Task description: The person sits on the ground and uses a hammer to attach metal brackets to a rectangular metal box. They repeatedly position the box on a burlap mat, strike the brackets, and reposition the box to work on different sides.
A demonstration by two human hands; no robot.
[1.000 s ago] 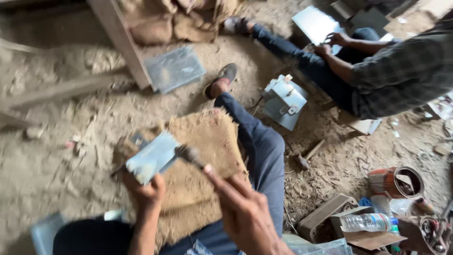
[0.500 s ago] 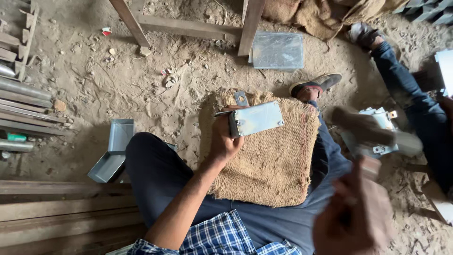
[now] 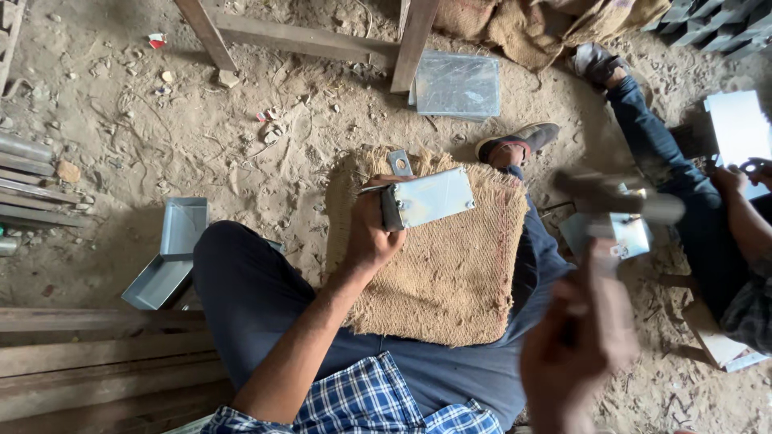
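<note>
My left hand (image 3: 371,233) grips a small grey sheet-metal box (image 3: 426,198) by its left end and holds it against a burlap pad (image 3: 450,265) that lies over my right leg. My right hand (image 3: 583,345) is raised at the lower right, blurred, with its fingers closed around the handle of a hammer (image 3: 619,201). The hammer's head hangs in the air to the right of the box, apart from it. A small flat metal tab (image 3: 400,162) lies on the pad just above the box.
Open metal boxes (image 3: 167,261) lie on the dirt at my left. A flat metal sheet (image 3: 457,84) rests by wooden legs (image 3: 414,40). Timber planks (image 3: 96,354) stack at lower left. Another person (image 3: 708,201) sits at the right, holding a metal sheet (image 3: 738,133).
The view has swung left since a second ago. My right hand has lifted the hammer away from the box, out to the right. My left hand still holds the box on the pad.
</note>
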